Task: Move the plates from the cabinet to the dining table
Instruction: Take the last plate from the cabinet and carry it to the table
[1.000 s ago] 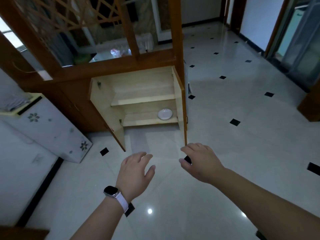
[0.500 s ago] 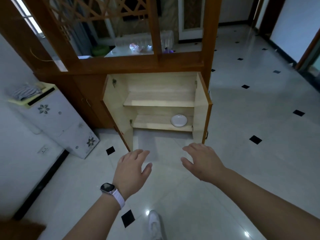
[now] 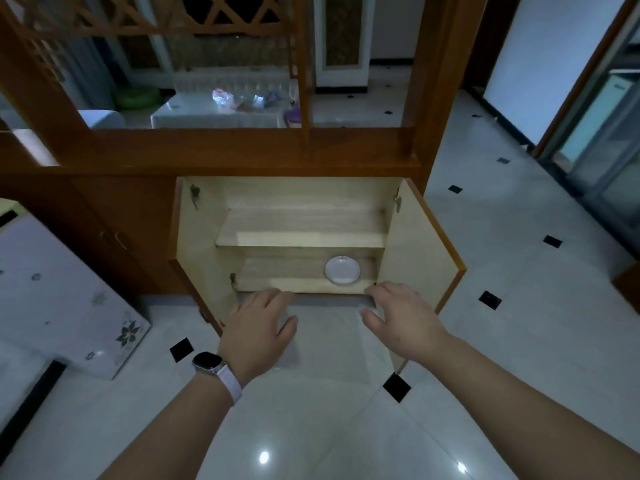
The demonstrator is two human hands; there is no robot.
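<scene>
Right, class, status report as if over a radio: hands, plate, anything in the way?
Left hand open, empty. Right hand open, empty. White plate on lower cabinet shelf, right side, untouched. Both doors open; path clear.

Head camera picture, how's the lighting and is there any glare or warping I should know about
Head view: dim overall; bright glare spots on the glossy white tiled floor; wide-angle bending of the brown wooden divider frame; the small round white plate in the open pale wood cabinet reads clearly; both hands are sharp enough.
</scene>
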